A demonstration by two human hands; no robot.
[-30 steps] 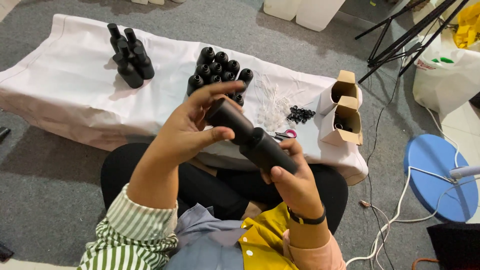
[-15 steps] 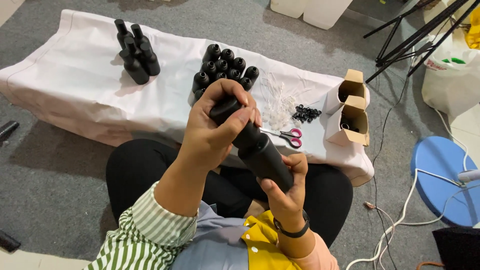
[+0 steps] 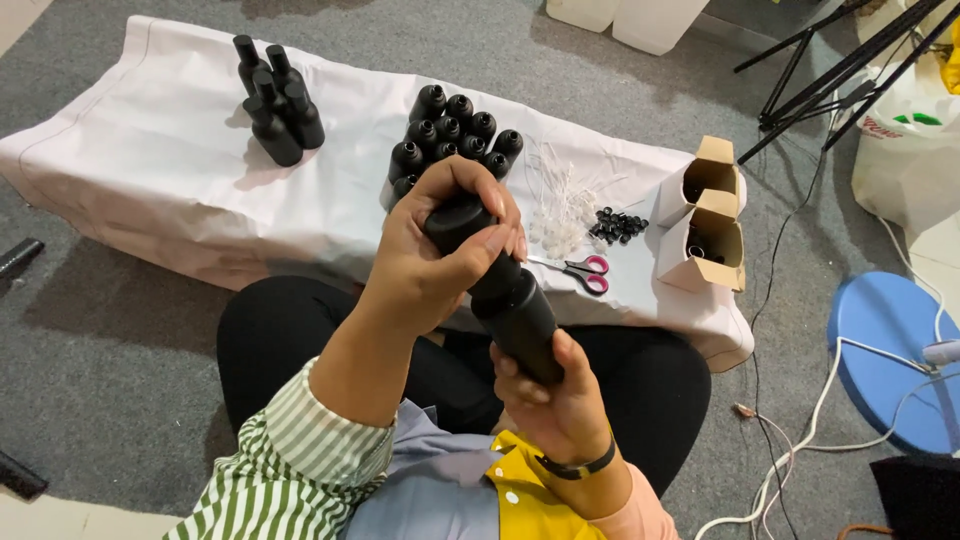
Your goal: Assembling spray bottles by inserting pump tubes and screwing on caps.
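Since half a second ago the left hand (image 3: pixel 440 255) has slid up the bottle (image 3: pixel 503 290) and now curls tightly over its cap end, fingers wrapped around the top, where before it gripped lower on the neck. Below it, the right hand (image 3: pixel 555 395) clasps the bottle's base from underneath, fingers closed around it, a dark band on the wrist. That black bottle lies tilted between both hands, above the person's lap and just in front of the bench (image 3: pixel 150 170), which is draped in a pale cloth.

Just beyond the left hand stands a tight cluster of black bottles (image 3: pixel 450 140), uncapped, their open necks up; what is inside cannot be seen. Farther off to the left of the hands, a smaller group of capped bottles (image 3: pixel 275 100) stands upright. To the right of the hands lie red-handled scissors (image 3: pixel 583 268), a loose heap of white tubes (image 3: pixel 560 205) and a small pile of black caps (image 3: pixel 618 225). Right of those sit two open cardboard boxes (image 3: pixel 705 225), flaps up, each with something dark inside, too shadowed to tell.
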